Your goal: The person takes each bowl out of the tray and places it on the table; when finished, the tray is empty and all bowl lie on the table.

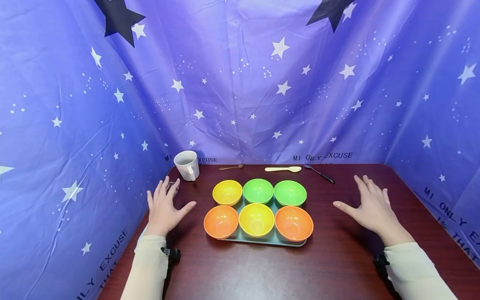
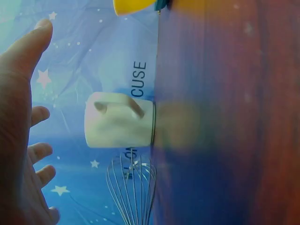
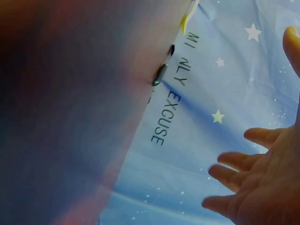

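Note:
In the head view, my left hand (image 1: 165,210) is spread with nothing in it, left of the bowls. A wire whisk (image 2: 133,192) lies close to it, mostly hidden behind the fingers in the head view. Just beyond stands a white mug (image 1: 186,166). My right hand (image 1: 371,208), also spread and holding nothing, is at the right, apart from everything. Between the hands, a pale blue-green tray (image 1: 262,241) bears two rows of bowls: yellow (image 1: 227,193), green (image 1: 258,191) and green (image 1: 290,193) behind; orange (image 1: 221,222), yellow (image 1: 256,219) and orange (image 1: 294,223) in front.
Along the back edge of the dark wooden table (image 1: 240,271) lie a small brown spoon (image 1: 231,167), a pale yellow spoon (image 1: 283,169) and a dark-handled spoon (image 1: 319,173). A purple-blue star-printed cloth (image 1: 232,83) encloses the back and sides.

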Available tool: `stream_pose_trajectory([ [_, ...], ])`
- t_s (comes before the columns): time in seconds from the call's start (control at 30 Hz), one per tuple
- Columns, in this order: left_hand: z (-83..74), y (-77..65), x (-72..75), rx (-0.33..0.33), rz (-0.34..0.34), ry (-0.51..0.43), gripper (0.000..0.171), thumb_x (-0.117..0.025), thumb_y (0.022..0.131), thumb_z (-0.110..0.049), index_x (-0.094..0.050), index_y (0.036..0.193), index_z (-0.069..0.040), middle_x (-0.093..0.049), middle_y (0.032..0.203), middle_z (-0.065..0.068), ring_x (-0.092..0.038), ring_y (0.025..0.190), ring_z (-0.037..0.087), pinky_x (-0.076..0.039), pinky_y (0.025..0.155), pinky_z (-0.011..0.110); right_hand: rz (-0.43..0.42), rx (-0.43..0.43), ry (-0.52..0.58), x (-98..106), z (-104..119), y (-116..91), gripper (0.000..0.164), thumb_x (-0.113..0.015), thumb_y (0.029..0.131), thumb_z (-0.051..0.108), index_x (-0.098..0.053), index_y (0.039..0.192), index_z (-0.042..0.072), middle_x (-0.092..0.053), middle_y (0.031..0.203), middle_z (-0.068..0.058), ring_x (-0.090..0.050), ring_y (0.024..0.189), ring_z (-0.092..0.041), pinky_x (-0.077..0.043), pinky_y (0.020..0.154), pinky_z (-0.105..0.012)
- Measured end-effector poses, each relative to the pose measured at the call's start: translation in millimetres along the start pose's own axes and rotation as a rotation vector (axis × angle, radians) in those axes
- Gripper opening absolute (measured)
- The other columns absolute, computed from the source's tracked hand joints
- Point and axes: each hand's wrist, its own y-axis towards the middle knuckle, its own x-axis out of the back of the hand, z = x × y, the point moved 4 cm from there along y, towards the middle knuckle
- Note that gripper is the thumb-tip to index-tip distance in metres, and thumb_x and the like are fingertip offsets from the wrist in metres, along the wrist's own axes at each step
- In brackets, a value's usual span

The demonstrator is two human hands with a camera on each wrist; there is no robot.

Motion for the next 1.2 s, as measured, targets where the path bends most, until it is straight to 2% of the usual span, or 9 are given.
stream_pose_trajectory([
  [0.13,-7.1,6.8,-5.4,-0.005,0.036,-0.037,0.100,-0.071,0.082,-0.077,-0.044,0.161,-0.022,-0.031,0.168,0.018,-0.023,0.154,0.044,-0.004,0.118,0.075,0.036,0.008,0.051,0,7,8,0.114,-0.078,0.086,0.063,-0.027,0.160,-0.008,-0.031,0.156,-0.041,-0.028,0.140,-0.064,-0.009,0.113,-0.079],
  [0.3,-17.8,13.4,-13.0,-0.007,0.060,-0.077,0.097,-0.073,0.082,-0.075,-0.047,0.159,-0.020,-0.034,0.166,0.018,-0.027,0.152,0.044,-0.019,0.117,0.073,0.064,-0.004,0.098,-3,16,17,0.105,-0.075,0.090,0.062,-0.035,0.157,-0.007,-0.036,0.153,-0.038,-0.035,0.135,-0.062,-0.029,0.104,-0.079],
  [0.47,-25.1,20.0,-20.6,-0.014,0.070,-0.130,0.096,-0.076,0.084,-0.069,-0.049,0.157,-0.013,-0.040,0.162,0.019,-0.034,0.147,0.047,-0.027,0.112,0.073,0.083,-0.007,0.157,-10,22,26,0.095,-0.072,0.094,0.058,-0.040,0.154,-0.008,-0.040,0.150,-0.036,-0.039,0.135,-0.057,-0.033,0.105,-0.075],
  [0.73,-27.9,29.2,-37.1,-0.013,0.143,-0.320,0.093,-0.082,0.086,-0.057,-0.043,0.161,-0.020,-0.037,0.164,0.019,-0.032,0.149,0.045,-0.023,0.117,0.071,0.135,-0.032,0.265,-27,32,39,0.087,-0.066,0.099,0.057,-0.039,0.156,-0.004,-0.042,0.152,-0.032,-0.045,0.134,-0.053,-0.036,0.106,-0.071],
  [0.93,-32.1,35.9,-48.2,-0.012,0.175,-0.454,0.086,-0.083,0.088,-0.050,-0.046,0.159,-0.017,-0.042,0.162,0.016,-0.038,0.148,0.039,-0.030,0.118,0.063,0.157,-0.032,0.363,-38,44,51,0.083,-0.065,0.101,0.052,-0.039,0.156,-0.004,-0.046,0.152,-0.031,-0.052,0.130,-0.052,-0.041,0.106,-0.066],
  [1.1,-32.1,38.7,-55.7,0.026,0.192,-0.518,0.079,-0.083,0.090,-0.044,-0.050,0.156,-0.016,-0.046,0.158,0.014,-0.045,0.142,0.037,-0.036,0.116,0.059,0.162,-0.041,0.412,-49,50,59,0.077,-0.066,0.103,0.048,-0.042,0.156,-0.002,-0.049,0.151,-0.029,-0.051,0.135,-0.048,-0.038,0.110,-0.065],
  [1.2,-30.8,39.1,-60.0,0.052,0.197,-0.551,0.076,-0.083,0.090,-0.041,-0.052,0.155,-0.016,-0.048,0.155,0.015,-0.049,0.137,0.040,-0.039,0.113,0.060,0.156,-0.044,0.446,-55,51,62,0.072,-0.066,0.103,0.044,-0.044,0.154,-0.002,-0.051,0.149,-0.028,-0.054,0.132,-0.047,-0.042,0.108,-0.063],
])
